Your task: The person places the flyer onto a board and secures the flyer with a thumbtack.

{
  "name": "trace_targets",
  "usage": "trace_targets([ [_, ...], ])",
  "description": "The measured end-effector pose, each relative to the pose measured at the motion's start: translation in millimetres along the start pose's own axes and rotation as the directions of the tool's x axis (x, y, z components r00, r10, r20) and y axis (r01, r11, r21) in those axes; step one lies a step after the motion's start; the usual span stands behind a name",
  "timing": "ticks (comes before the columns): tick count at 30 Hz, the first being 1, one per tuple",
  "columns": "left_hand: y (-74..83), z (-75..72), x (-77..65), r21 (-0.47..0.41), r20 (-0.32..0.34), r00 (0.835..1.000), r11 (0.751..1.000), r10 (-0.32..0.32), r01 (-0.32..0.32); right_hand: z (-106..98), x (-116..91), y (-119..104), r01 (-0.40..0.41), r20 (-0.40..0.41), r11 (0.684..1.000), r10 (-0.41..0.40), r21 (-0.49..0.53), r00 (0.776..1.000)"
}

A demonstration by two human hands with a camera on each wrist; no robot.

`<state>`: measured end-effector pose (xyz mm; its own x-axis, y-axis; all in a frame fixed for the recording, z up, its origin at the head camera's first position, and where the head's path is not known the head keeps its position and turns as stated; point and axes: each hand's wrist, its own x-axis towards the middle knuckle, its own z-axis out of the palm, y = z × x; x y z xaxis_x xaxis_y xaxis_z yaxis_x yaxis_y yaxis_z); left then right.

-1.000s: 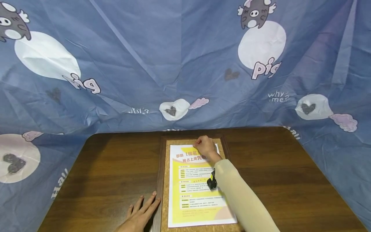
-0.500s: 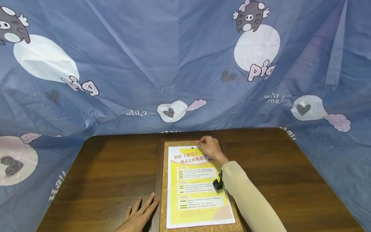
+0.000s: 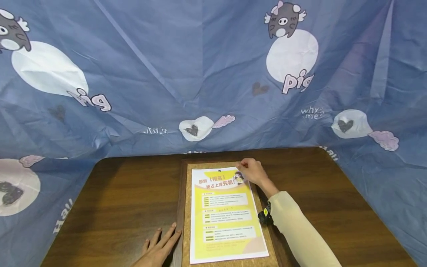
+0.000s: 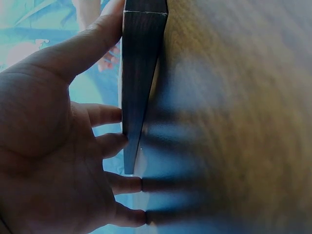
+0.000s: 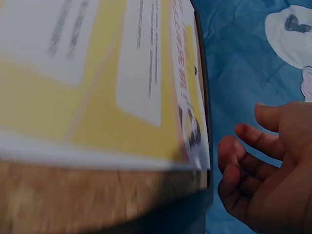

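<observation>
A yellow and white printed poster [image 3: 223, 218] lies on a cork board [image 3: 188, 222] with a dark wooden frame [image 3: 180, 207]. At the poster's top middle sits a small dark pin [image 3: 219, 171]. My right hand [image 3: 252, 171] hovers by the poster's top right corner. In the right wrist view its fingers [image 5: 234, 151] are loosely bent with nothing between them, apart from the paper. My left hand [image 3: 157, 247] rests spread at the frame's left side. In the left wrist view the thumb [image 4: 90, 41] lies along the frame edge, and two fingertips meet it lower down.
The brown wooden table [image 3: 133, 193] extends on both sides of the board. Behind it hangs a blue cloth [image 3: 150, 74] printed with pigs and hearts. A small black device [image 3: 265, 215] is strapped at my right wrist, by the cream sleeve [image 3: 300, 230].
My right hand has moved right, from the poster's top middle to its top right corner, bringing the dark pin into sight. The left hand stays at the frame.
</observation>
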<state>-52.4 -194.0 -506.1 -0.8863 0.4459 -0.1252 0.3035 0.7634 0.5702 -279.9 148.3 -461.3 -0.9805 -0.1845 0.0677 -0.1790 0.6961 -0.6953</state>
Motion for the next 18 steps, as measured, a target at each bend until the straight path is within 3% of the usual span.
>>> trace_targets([
  [8,-0.4,-0.5,1.0,0.005,0.021,1.0,1.0,-0.017,0.017,-26.4,-19.6,17.7,0.016,-0.017,0.998,-0.017,-0.059,1.0],
  [18,-2.0,1.1,3.4,0.009,0.031,0.999,1.0,-0.025,0.024,-40.5,-45.0,34.0,0.044,-0.033,0.993,-0.048,-0.113,0.998],
])
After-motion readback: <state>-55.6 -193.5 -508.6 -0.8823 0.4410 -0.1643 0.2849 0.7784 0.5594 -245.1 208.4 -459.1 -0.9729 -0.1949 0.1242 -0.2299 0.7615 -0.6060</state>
